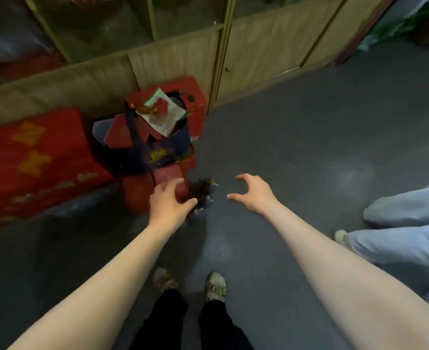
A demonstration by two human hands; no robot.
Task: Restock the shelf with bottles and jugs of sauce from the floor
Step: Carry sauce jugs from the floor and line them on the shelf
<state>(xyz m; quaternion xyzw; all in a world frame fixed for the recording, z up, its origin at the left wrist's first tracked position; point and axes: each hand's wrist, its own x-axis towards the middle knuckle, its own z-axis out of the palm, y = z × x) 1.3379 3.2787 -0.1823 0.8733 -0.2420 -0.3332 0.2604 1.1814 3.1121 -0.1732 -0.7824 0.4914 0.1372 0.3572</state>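
Note:
A dark bottle of sauce (203,192) stands on the grey floor, seen from above and blurred, just right of a red box. My left hand (169,202) reaches down at its left side with fingers spread, close to it or touching it; I cannot tell which. My right hand (252,192) hovers to the right of the bottle, fingers curled apart, holding nothing. Both arms stretch downward from the bottom of the view.
Red cartons (31,162) and a dark blue bag (158,150) full of red boxes stand against a wooden glass-fronted cabinet (173,61). Another person's legs in light blue trousers (405,223) stand at the right. My own feet (216,284) are below.

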